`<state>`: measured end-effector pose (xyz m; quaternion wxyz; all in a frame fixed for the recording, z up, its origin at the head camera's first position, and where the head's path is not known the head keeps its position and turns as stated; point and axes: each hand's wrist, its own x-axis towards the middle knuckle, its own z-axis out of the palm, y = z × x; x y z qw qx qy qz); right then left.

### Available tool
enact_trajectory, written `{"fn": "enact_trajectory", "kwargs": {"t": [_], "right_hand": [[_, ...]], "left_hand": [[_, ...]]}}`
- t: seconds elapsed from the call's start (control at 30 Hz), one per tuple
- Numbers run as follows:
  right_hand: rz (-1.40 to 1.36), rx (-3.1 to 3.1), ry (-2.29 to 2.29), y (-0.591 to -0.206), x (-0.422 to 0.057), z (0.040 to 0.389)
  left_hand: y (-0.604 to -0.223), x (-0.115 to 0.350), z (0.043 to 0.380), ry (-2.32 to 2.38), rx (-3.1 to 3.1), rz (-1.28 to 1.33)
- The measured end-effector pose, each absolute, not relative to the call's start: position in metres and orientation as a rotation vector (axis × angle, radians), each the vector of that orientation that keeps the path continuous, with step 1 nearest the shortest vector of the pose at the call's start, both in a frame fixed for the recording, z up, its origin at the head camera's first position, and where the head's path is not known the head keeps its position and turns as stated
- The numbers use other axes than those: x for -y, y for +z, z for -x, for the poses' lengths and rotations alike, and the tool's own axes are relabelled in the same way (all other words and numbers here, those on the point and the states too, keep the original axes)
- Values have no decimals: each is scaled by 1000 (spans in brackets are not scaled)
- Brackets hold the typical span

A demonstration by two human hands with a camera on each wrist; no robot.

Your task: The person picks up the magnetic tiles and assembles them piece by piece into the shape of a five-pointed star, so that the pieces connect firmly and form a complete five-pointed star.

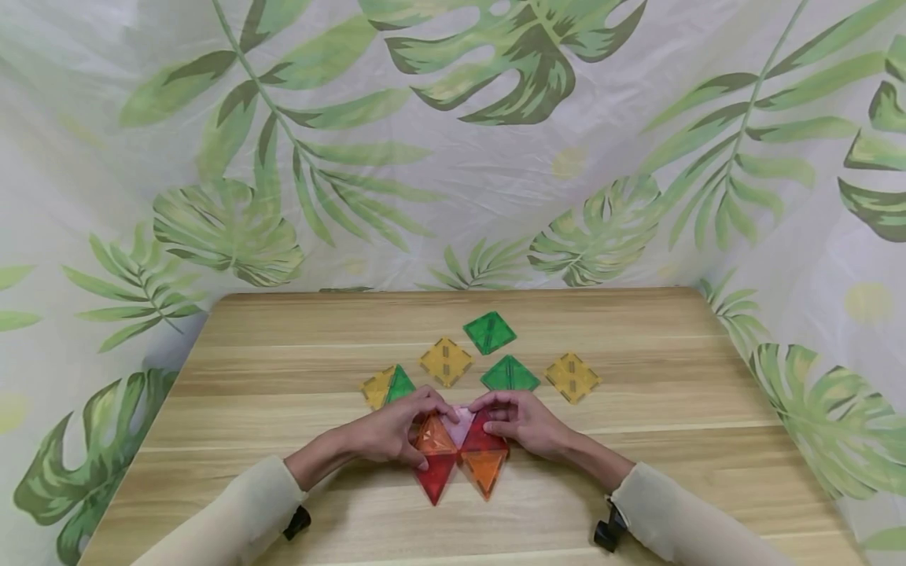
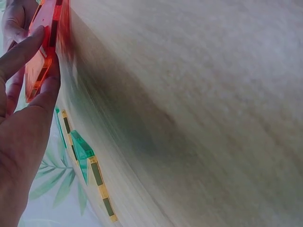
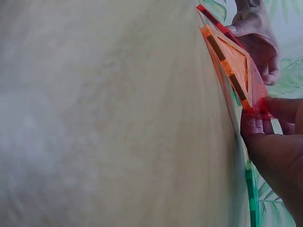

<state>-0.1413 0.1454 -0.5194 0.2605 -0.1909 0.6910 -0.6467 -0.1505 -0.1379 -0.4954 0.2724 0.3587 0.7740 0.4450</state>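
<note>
Between the two hands, several translucent triangular magnetic tiles meet in a fan. On the left are an orange triangle point(image 1: 437, 440) and a red triangle point(image 1: 436, 478); on the right, a red triangle point(image 1: 485, 437) above an orange triangle point(image 1: 485, 470). A pale pink tile point(image 1: 462, 426) sits at the top between them. My left hand point(image 1: 388, 428) grips the left orange triangle, thumb and fingers on its edges, thumb reaching the red one. My right hand point(image 1: 529, 423) pinches the right red triangle near its outer edge. In the right wrist view an orange tile point(image 3: 229, 64) stands tilted above the tabletop.
Farther back on the wooden table point(image 1: 283, 346) lie a green square point(image 1: 490, 332), a yellow square point(image 1: 445, 362), another green piece point(image 1: 510, 373) and a yellow square point(image 1: 572, 377). A yellow piece point(image 1: 377, 387) touches a green triangle point(image 1: 399, 385) beside the left hand. Leaf-print cloth point(image 1: 453, 173) hangs behind.
</note>
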Motion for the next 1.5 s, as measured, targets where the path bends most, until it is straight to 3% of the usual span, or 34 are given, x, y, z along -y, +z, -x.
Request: {"fn": "enact_trajectory", "kwargs": {"t": [0.67,1.5], "right_hand": [[750,-1709,-1744,-524,-142,141],[794,-1775,-1680,-524,-136,138]], "left_hand": [[-499,133,151,1235,-2135,-970],[-500,133,152,1389,-2028,-877]]}}
